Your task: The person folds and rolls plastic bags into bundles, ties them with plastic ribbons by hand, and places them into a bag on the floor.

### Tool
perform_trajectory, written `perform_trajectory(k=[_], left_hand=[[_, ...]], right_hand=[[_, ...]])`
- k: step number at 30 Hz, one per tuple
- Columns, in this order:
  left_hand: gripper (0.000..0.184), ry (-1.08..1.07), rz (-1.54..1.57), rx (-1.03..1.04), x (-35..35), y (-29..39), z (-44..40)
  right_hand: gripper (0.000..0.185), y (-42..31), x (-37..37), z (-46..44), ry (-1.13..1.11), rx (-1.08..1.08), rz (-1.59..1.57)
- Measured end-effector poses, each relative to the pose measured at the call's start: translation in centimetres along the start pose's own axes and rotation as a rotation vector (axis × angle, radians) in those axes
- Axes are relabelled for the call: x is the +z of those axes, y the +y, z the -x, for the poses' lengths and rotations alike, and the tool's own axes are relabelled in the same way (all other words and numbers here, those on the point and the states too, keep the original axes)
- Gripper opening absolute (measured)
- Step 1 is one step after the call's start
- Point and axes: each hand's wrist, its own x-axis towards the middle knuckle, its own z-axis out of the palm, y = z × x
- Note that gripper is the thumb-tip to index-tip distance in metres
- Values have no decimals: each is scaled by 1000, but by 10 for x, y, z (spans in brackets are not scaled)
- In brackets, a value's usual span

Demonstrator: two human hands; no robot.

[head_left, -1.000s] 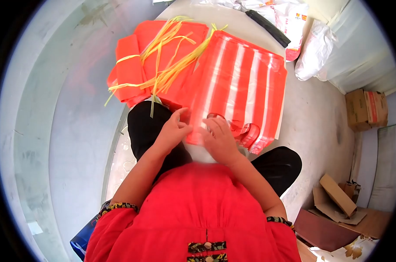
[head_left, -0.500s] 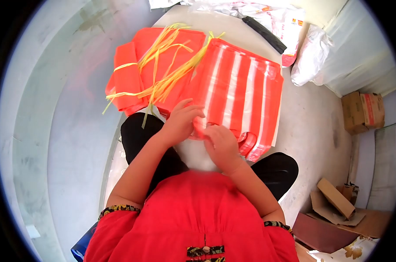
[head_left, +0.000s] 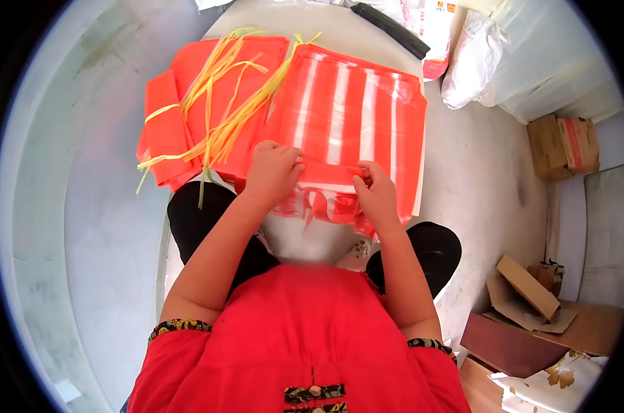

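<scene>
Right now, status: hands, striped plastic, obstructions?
Left hand and right hand at opposite ends of the folded edge. Striped plastic flat beyond it, crumpled on the near side. Yellow ties off left, clear of both hands.

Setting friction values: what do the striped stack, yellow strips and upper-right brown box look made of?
Striped stack: likely thin plastic film, glossy; crinkled highlights along the near edge.
Yellow strips: probably plastic ribbon, slight sheen; flat, thin strands, though raffia is possible.
Brown box: apparently cardboard, matte; flat panels, no glare.

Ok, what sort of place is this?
Likely a packing room or storeroom: a pile of striped red plastic, yellow strips beside it, and a cardboard box at right.
</scene>
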Motion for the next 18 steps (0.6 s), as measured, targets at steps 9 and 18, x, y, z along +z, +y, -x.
perform_trajectory(k=[9, 18], left_hand=[[28, 7, 55, 303, 18, 36, -4], [32, -129, 167, 377, 30, 45, -5]], right_hand=[[34, 9, 6, -3, 44, -235, 352], [30, 28, -19, 25, 41, -330, 302]])
